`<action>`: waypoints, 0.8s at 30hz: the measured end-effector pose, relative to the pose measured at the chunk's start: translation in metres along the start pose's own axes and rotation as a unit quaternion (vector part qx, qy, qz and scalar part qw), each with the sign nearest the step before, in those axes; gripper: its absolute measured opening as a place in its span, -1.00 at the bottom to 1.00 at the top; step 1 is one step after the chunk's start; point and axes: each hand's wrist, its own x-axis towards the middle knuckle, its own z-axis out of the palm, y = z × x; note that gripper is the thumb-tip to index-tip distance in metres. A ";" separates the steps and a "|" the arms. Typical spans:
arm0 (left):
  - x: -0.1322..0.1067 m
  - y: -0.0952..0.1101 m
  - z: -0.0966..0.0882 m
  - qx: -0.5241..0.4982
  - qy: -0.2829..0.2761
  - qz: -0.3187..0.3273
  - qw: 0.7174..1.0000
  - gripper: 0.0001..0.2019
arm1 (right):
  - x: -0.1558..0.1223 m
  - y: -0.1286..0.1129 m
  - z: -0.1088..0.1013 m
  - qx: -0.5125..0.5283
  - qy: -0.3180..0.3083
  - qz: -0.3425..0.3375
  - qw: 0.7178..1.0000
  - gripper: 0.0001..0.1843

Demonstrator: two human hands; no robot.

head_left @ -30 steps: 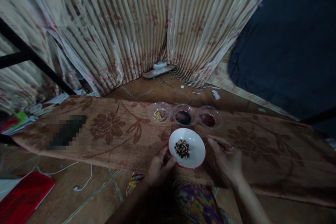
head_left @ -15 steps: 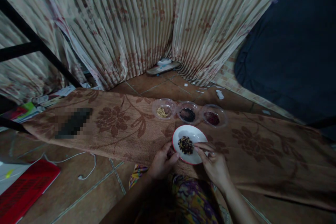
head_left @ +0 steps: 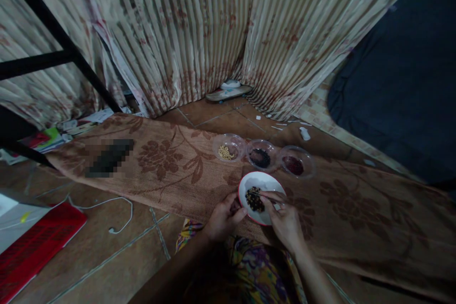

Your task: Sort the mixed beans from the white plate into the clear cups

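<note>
A white bowl with a red rim [head_left: 271,183] stands tilted towards me at the front edge of the cloth-covered bench. In it lies a pile of mixed dark and pale beans [head_left: 254,199]. My left hand [head_left: 225,218] grips the bowl's left rim, thumb inside. Over the bowl's right side, my right hand [head_left: 285,218] is closed in a pinch, fingertips at the beans; what it pinches is hidden. Just behind the bowl stand three clear plastic cups in a row: one with yellow beans [head_left: 225,153], one with black beans [head_left: 260,157], one with dark red beans [head_left: 293,165].
The bench wears a brown flowered cloth [head_left: 160,190]. A blurred-out dark object [head_left: 110,157] lies on its left. Beyond are striped curtains [head_left: 199,33] and a skateboard [head_left: 228,94] on the tiled floor. A red crate [head_left: 46,242] and white cable [head_left: 130,209] lie left.
The whole view has shifted slightly, so things appear further right. My right fingertips have moved a little left over the beans. A thin glint at them earlier no longer shows. My left hand keeps its hold.
</note>
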 end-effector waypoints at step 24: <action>0.000 0.004 -0.001 0.014 0.009 0.006 1.000 -0.60 | -0.003 0.004 0.000 0.021 0.034 -0.004 0.999 -0.70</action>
